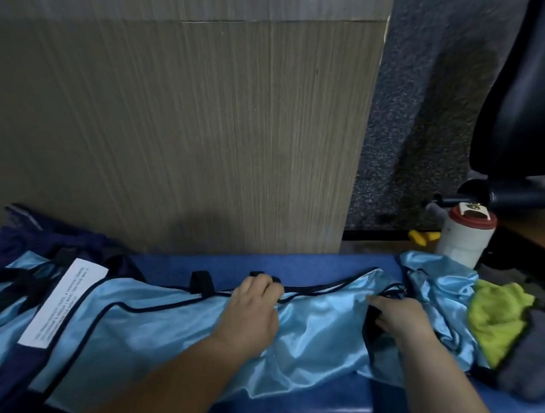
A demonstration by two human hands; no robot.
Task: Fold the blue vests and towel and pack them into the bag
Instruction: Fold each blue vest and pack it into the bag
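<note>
- head view, the step: a light blue vest (183, 330) lies spread along the blue counter (298, 261), so this looks like the flattening before the first fold.
- to do it well, i would pull the top hem taut between both hands, smooth the puckers in the middle, and tuck the loose black straps inside so the fold lands edge on edge. the satin looks slippery and will likely slide if it is only pressed.
- left hand (253, 309): it rests on the vest near its far edge. its fingers (267, 283) are curled over the dark-trimmed hem and appear to pinch it, though the tips are partly hidden.
- right hand (402, 319): it sits toward the vest's right end. its fingers (381, 304) are closed round a black strap or armhole trim of the same vest, grasping it, not released.
- where the rest is: a second blue vest (434, 284) lies crumpled just right of the right hand. the green towel (497, 319) is bunched beside it, touching a grey cloth (533, 370).
- the navy bag (50, 238) lies at the far left, partly under the spread vest. whether its mouth is open i cannot tell.
- a white bottle (464, 243) stands behind the crumpled vest, near enough to be knocked by a wide sweep.
</note>
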